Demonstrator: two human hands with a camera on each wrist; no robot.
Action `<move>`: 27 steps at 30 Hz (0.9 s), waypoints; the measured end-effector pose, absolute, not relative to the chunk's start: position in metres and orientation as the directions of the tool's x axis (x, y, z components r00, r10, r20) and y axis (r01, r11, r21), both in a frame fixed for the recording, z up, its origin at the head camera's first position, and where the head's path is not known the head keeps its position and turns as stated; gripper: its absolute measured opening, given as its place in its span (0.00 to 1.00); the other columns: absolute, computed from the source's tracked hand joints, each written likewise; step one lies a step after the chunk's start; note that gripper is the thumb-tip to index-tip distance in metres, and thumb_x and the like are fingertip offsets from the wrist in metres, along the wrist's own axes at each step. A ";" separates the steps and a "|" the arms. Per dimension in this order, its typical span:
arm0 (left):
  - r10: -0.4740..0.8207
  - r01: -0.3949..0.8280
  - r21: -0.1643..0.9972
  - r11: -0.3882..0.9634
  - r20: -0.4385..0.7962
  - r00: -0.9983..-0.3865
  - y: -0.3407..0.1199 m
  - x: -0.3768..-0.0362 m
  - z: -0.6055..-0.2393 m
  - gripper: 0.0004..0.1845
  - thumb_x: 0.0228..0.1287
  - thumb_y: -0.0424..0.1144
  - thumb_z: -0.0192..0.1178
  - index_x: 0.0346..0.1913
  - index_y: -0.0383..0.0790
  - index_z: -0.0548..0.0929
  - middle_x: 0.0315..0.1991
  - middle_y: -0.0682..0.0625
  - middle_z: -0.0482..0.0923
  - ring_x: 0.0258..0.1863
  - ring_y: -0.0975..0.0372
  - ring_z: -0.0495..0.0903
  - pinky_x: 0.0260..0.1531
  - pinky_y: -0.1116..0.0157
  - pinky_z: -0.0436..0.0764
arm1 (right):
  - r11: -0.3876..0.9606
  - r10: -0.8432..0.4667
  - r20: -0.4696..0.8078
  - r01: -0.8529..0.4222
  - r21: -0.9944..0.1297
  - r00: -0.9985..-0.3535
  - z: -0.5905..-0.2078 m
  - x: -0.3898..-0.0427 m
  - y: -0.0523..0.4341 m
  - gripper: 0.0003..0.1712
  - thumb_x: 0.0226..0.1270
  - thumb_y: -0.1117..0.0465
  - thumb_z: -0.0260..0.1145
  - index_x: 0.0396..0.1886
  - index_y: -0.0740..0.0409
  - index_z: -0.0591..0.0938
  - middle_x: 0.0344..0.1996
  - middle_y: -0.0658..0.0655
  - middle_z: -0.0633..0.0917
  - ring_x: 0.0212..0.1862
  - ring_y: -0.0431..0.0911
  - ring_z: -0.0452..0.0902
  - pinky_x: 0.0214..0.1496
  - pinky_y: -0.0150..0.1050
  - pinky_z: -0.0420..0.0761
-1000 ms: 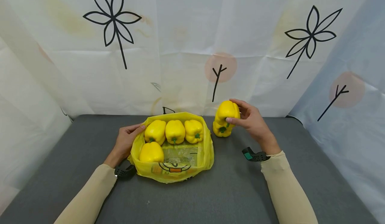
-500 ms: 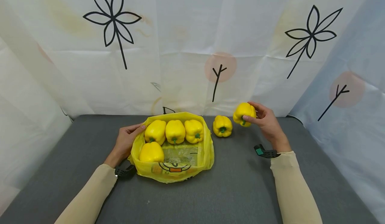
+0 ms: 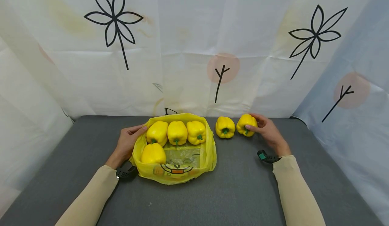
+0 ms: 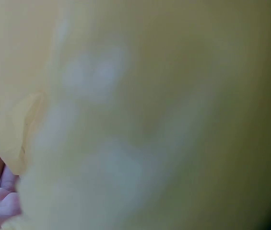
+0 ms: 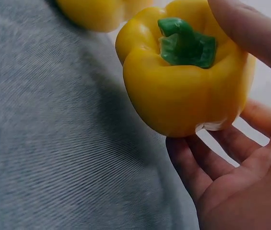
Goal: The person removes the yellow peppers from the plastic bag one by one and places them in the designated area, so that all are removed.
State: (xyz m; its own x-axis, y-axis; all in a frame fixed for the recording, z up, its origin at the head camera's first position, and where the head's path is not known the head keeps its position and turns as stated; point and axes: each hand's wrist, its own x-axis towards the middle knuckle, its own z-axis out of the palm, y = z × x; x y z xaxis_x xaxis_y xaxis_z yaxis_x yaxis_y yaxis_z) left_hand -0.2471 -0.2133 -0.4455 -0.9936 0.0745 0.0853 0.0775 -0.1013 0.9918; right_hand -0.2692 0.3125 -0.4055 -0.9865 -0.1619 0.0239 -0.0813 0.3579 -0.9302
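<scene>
A yellow bell pepper [image 3: 246, 124] is being gripped by the right hand [image 3: 267, 130], the thumb lying by its green stem and the fingers curled round its far side; in the right wrist view the same pepper [image 5: 185, 72] is being cupped from below by the fingers [image 5: 207, 160]. It is sitting near the far edge of the grey surface [image 3: 237, 192], just beside a second loose pepper [image 3: 225, 127]. The rim of a yellow plastic bag [image 3: 182, 170] is being pinched by the left hand [image 3: 129, 141], thumb on top, the forearm stretching in from the near left corner. Four peppers [image 3: 177, 133] are lying inside the bag. A printed label is showing on the bag's front, its writing too small to be read. The left wrist view is being filled by blurred yellow.
</scene>
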 end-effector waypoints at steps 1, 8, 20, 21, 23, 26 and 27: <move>0.075 0.079 0.992 -0.101 0.086 -0.993 -0.213 -0.247 -0.446 0.30 0.74 0.43 0.63 0.67 0.21 0.73 0.46 0.57 0.87 0.43 0.63 0.88 0.43 0.66 0.88 | 0.356 -0.170 0.022 -0.082 -0.931 -0.985 -0.407 -0.270 0.313 0.41 0.74 0.58 0.68 0.80 0.62 0.60 0.74 0.66 0.64 0.71 0.60 0.64 0.59 0.29 0.74; 0.077 0.087 0.992 -0.096 0.095 -0.992 -0.213 -0.247 -0.446 0.30 0.74 0.42 0.63 0.67 0.21 0.73 0.46 0.56 0.87 0.42 0.63 0.88 0.42 0.66 0.88 | 0.335 -0.190 -0.002 -0.062 -0.940 -0.982 -0.414 -0.271 0.312 0.42 0.74 0.59 0.68 0.80 0.63 0.59 0.75 0.66 0.62 0.73 0.61 0.61 0.61 0.29 0.73; 0.089 0.091 0.991 -0.099 0.100 -0.991 -0.214 -0.246 -0.445 0.29 0.75 0.42 0.62 0.67 0.21 0.72 0.46 0.57 0.87 0.43 0.63 0.88 0.43 0.66 0.87 | 0.312 -0.184 -0.004 -0.054 -0.949 -0.983 -0.423 -0.274 0.309 0.44 0.76 0.56 0.66 0.81 0.63 0.55 0.77 0.68 0.58 0.76 0.63 0.56 0.68 0.38 0.72; 0.090 0.090 0.991 -0.101 0.099 -0.991 -0.214 -0.246 -0.445 0.29 0.75 0.42 0.62 0.67 0.21 0.72 0.47 0.57 0.87 0.43 0.63 0.88 0.43 0.66 0.87 | 0.312 -0.181 -0.005 -0.052 -0.949 -0.984 -0.424 -0.274 0.308 0.45 0.76 0.56 0.66 0.81 0.63 0.54 0.78 0.68 0.57 0.76 0.63 0.55 0.72 0.43 0.70; 0.092 0.089 0.990 -0.106 0.099 -0.991 -0.214 -0.246 -0.445 0.29 0.75 0.41 0.62 0.67 0.21 0.72 0.47 0.57 0.87 0.43 0.63 0.88 0.43 0.66 0.87 | 0.312 -0.173 -0.005 -0.050 -0.949 -0.985 -0.424 -0.273 0.307 0.46 0.76 0.55 0.66 0.82 0.64 0.53 0.78 0.68 0.55 0.77 0.63 0.52 0.76 0.54 0.63; 0.091 0.090 0.989 -0.115 0.100 -0.991 -0.214 -0.245 -0.445 0.29 0.75 0.41 0.62 0.67 0.21 0.72 0.46 0.57 0.87 0.43 0.63 0.88 0.43 0.66 0.87 | 0.305 -0.165 0.000 -0.051 -0.951 -0.986 -0.424 -0.273 0.306 0.47 0.75 0.56 0.66 0.82 0.65 0.51 0.79 0.68 0.54 0.78 0.63 0.49 0.78 0.61 0.56; 0.091 0.091 0.989 -0.116 0.101 -0.991 -0.214 -0.245 -0.445 0.29 0.75 0.41 0.62 0.67 0.21 0.72 0.46 0.56 0.87 0.43 0.63 0.88 0.43 0.66 0.87 | 0.301 -0.161 0.001 -0.050 -0.952 -0.987 -0.424 -0.273 0.306 0.47 0.75 0.56 0.66 0.81 0.65 0.51 0.79 0.68 0.54 0.78 0.62 0.49 0.78 0.61 0.55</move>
State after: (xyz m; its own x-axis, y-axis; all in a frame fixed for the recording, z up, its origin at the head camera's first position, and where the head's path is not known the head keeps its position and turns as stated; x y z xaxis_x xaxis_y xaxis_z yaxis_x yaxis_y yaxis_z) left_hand -0.2452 -0.2140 -0.4449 -0.9907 0.0908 0.1015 0.0907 -0.1159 0.9891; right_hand -0.2729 0.3063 -0.4243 -0.9870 -0.1610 0.0009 -0.0500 0.3012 -0.9523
